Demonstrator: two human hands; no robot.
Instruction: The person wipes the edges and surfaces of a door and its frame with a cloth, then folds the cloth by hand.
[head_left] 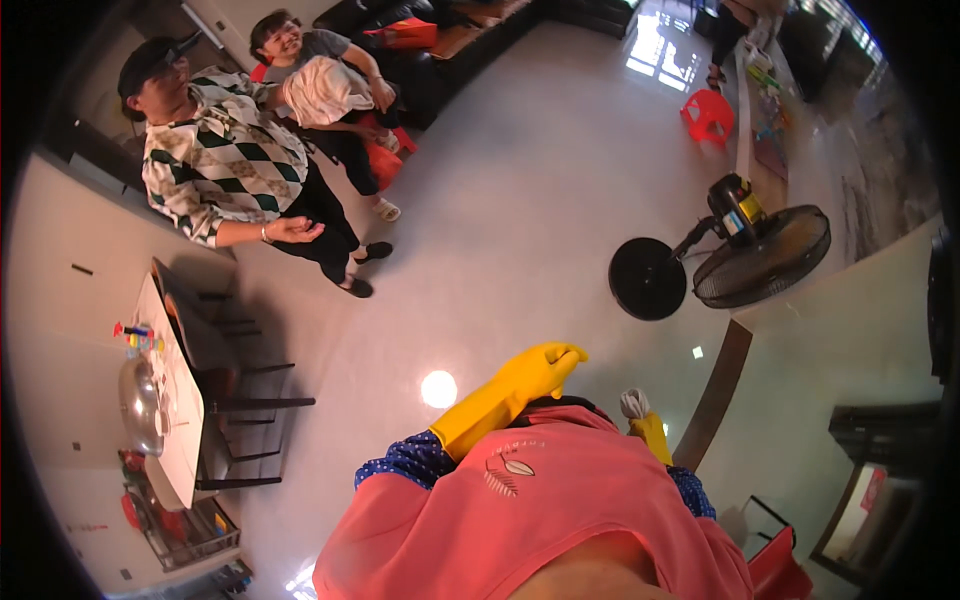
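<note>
Both my hands wear long yellow rubber gloves, with blue dotted sleeves behind the cuffs. My left hand [548,370] is held in front of my pink top [600,490], its fingers loosely bent and a gap showing below them. Nothing shows in it. At my right side, my right hand [652,432] is partly hidden by the top. A bunched grey-white cloth [634,403] sticks up from its closed grip.
A black pedestal fan [762,256] stands ahead on the right, with a red stool [708,117] beyond. Two people are at the far left, one standing [230,160], one seated with fabric [325,90]. A table [180,400] with chairs lines the left wall.
</note>
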